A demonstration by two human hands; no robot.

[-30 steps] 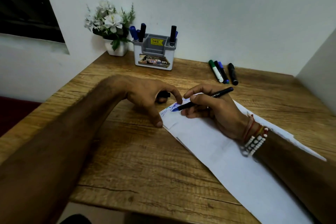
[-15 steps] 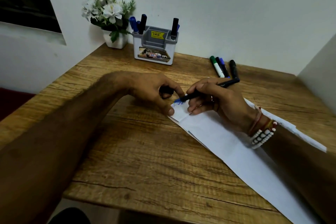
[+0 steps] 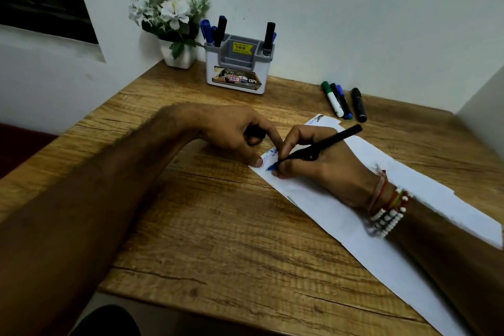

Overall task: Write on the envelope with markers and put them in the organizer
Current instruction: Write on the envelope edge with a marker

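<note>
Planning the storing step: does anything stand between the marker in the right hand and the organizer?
Nothing visible does: bare table lies between the marker and the organizer. The left hand, holding a dark cap, rests left of that line; loose markers lie off right.

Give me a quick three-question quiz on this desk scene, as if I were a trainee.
1. True or false: the right hand holds a black marker with its blue tip on the envelope.
2. Where do the four loose markers lie? A) on the envelope B) on the table, right of the organizer C) at the table's near edge
3. Short answer: what does the left hand grip while its thumb pins the envelope's corner?

Key: 1 true; 2 B; 3 a small dark object, probably the marker's cap.
</note>
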